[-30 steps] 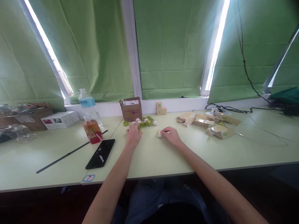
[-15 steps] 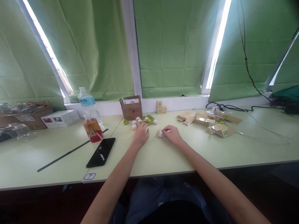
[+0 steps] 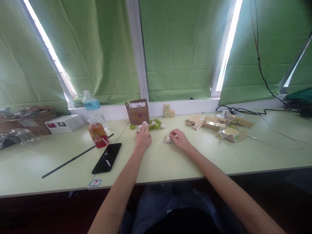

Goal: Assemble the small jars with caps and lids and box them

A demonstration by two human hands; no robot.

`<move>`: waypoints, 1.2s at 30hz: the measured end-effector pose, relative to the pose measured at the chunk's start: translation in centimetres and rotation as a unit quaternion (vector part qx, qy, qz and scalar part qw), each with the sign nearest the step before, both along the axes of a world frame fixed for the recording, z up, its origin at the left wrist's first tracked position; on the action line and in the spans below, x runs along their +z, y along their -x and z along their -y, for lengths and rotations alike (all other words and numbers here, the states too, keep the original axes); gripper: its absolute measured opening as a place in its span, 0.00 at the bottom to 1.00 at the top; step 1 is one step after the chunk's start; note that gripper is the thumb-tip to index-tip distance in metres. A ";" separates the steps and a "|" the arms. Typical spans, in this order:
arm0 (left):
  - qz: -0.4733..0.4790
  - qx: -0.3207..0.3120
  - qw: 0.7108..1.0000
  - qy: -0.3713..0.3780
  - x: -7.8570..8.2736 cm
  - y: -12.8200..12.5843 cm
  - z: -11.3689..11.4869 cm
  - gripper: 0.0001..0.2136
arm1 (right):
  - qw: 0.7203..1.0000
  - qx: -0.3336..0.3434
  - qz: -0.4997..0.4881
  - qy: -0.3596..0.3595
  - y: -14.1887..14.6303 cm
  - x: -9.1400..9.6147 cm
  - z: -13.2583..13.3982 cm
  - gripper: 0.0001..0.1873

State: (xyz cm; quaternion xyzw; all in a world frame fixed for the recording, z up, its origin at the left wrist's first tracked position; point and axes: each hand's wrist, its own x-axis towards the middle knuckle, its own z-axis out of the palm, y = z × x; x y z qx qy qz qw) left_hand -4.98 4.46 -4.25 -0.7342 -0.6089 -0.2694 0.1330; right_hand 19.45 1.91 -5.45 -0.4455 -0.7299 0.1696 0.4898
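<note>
My left hand (image 3: 143, 138) lies over the near left side of a cluster of small white rounded pieces (image 3: 163, 125) and green cup-like pieces (image 3: 156, 124). Its fingers are stretched forward and cover some of the pieces, so what lies beneath them is hidden. To the right, my right hand (image 3: 179, 139) has its thumb and fingers pinched on a small white rounded piece (image 3: 168, 139), which rests on the table and has thin clear material around it. A single green piece (image 3: 132, 126) sits at the cluster's left end.
Behind the cluster stands an open brown carton (image 3: 138, 113), with small stacked boxes (image 3: 167, 112) to its right. Unfolded small cartons (image 3: 214, 125) lie on the right. A phone (image 3: 107, 158), a bottle of red drink (image 3: 98, 134) and a water bottle (image 3: 94, 109) are on the left.
My left hand has shifted left over the cluster, uncovering some green pieces on its right. My right hand stays at the white piece. The view has shifted slightly.
</note>
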 end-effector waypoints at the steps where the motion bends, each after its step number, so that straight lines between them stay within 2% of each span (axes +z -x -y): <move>1: -0.007 0.003 1.000 0.011 -0.1 0.1 -0.2 0.29 | 1.000 0.004 0.000 0.003 0.0 0.1 0.1 0.12; 7: 0.029 0.035 0.995 0.092 -0.7 0.2 -1.2 0.29 | 0.997 0.011 0.072 0.014 0.2 0.5 1.0 0.14; 12: 0.029 0.041 0.998 0.038 -0.5 0.2 -0.8 0.25 | 0.991 0.004 0.135 0.003 0.2 0.2 1.0 0.13; 16: 0.038 0.055 0.998 0.012 -0.2 0.2 -0.4 0.23 | 0.995 0.020 0.098 0.020 0.2 0.1 0.8 0.15; 21: 0.058 0.028 0.997 0.050 -0.5 0.4 -0.6 0.27 | 0.996 0.046 0.068 0.019 0.3 0.6 1.2 0.16; 26: 0.069 0.021 0.995 0.064 -0.8 0.5 -0.9 0.26 | 0.996 0.046 0.055 0.046 0.3 0.8 1.5 0.16; 33: 0.072 0.019 0.996 0.056 -0.7 0.5 -0.8 0.24 | 0.999 0.036 0.031 -0.009 0.1 0.2 0.6 0.14; 36: 0.072 0.018 0.995 0.060 -0.6 0.6 -0.8 0.25 | 1.000 0.021 0.018 0.003 0.0 0.2 0.5 0.15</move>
